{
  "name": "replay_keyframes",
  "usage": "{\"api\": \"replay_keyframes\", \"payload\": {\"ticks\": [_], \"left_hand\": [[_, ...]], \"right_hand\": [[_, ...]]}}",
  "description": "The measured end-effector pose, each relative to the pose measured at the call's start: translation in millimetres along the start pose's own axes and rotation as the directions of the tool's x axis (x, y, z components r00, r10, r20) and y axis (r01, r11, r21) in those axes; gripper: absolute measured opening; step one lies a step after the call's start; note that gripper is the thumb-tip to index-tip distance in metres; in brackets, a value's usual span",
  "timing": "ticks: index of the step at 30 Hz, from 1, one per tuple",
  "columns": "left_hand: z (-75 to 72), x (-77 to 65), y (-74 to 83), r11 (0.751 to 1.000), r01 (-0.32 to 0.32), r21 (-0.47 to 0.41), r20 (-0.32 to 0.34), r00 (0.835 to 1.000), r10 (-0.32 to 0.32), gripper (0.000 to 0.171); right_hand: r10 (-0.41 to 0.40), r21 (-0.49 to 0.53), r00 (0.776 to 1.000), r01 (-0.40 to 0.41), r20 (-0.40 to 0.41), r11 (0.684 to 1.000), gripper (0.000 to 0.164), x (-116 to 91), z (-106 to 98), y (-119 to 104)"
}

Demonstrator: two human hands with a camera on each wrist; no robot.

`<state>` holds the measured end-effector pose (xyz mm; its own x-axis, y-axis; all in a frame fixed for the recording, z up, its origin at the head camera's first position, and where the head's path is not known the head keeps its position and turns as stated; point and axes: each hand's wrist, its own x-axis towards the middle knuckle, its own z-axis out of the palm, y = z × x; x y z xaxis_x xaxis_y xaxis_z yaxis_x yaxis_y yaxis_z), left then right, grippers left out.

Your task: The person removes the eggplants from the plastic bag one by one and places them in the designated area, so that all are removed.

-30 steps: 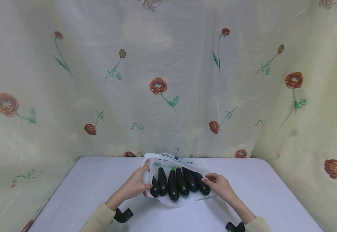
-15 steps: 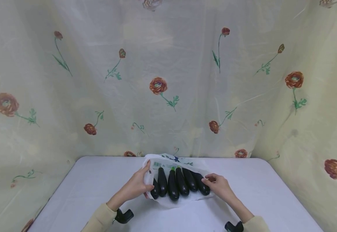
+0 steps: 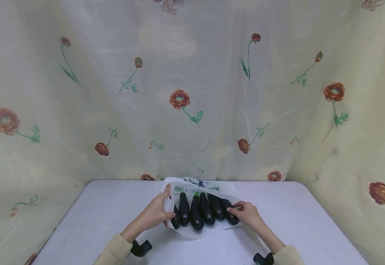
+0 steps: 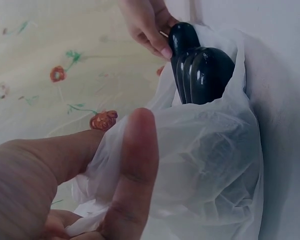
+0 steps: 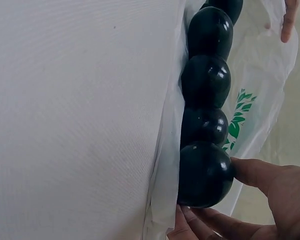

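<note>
Six glossy dark eggplants (image 3: 196, 213) lie inside a white bag (image 4: 205, 160).

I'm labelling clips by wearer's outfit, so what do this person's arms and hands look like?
The left sleeve and right sleeve are plain cream, ending near the wrists. Both the left hand and right hand are ungloved. By each cuff sits a black fitting; the left one looks bent like an elbow. No cables are discernible.

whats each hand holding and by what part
Left hand: the white plastic bag, by its left side. Right hand: the rightmost eggplant, by its sides.
</note>
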<state>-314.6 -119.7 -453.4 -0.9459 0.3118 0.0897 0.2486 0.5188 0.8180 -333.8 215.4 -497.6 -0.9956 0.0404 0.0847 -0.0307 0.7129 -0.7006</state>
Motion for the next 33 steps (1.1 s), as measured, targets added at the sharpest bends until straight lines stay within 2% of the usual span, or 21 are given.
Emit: {"api": "replay_keyframes", "payload": {"ticks": [12,21,33], "left_hand": [[-1.0,-2.0,2.1,1.000,-0.002,0.004,0.013,1.000,0.002,0.101],[-0.9,-1.5,3.8,1.000,-0.014,0.021,0.020,1.000,0.013,0.101],[-0.6,-2.2,3.9,0.999,-0.017,0.032,0.012,1.000,0.016,0.102]], "right_hand": [[0.017,-0.048,0.999,-0.015,0.039,0.999,0.039,-1.6,-4.1,-2.5],[0.032,-0.048,0.998,-0.029,0.055,0.998,0.043,-2.2,-4.7,-1.5],[0.032,-0.036,0.998,-0.030,0.059,0.999,0.041,-4.3,-5.5,-0.4]]}}
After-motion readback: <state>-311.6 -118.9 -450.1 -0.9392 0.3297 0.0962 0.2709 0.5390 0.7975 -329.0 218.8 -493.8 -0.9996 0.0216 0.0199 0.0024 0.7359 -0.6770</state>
